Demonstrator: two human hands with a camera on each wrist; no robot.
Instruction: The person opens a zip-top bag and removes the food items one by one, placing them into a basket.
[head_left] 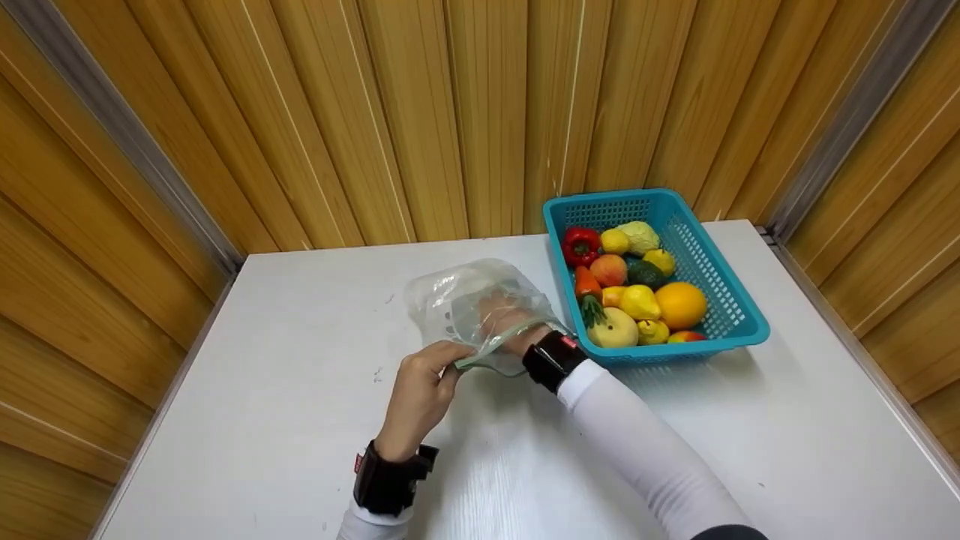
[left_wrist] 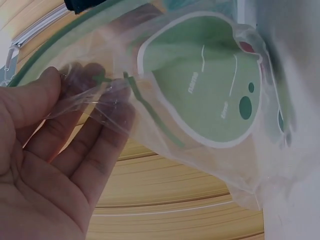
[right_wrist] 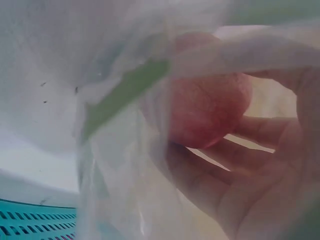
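A clear plastic zip bag (head_left: 439,292) with a green rim lies over the table, its mouth toward me. My left hand (head_left: 420,386) pinches the rim between thumb and fingers; the left wrist view shows a green leaf-shaped label (left_wrist: 205,85) printed on the bag. Inside the bag is my right hand (head_left: 514,322), seen through the film. In the right wrist view its fingers and thumb hold a round red fruit (right_wrist: 212,112), partly veiled by plastic; its exact kind is unclear. The head view hides this fruit.
Right of the bag stands a turquoise plastic basket (head_left: 724,270) of fruit and vegetables, among them a red pepper (head_left: 581,246), an orange (head_left: 681,305) and a carrot (head_left: 586,283). The white table (head_left: 300,390) meets wood-patterned walls (head_left: 487,112) at the back and sides.
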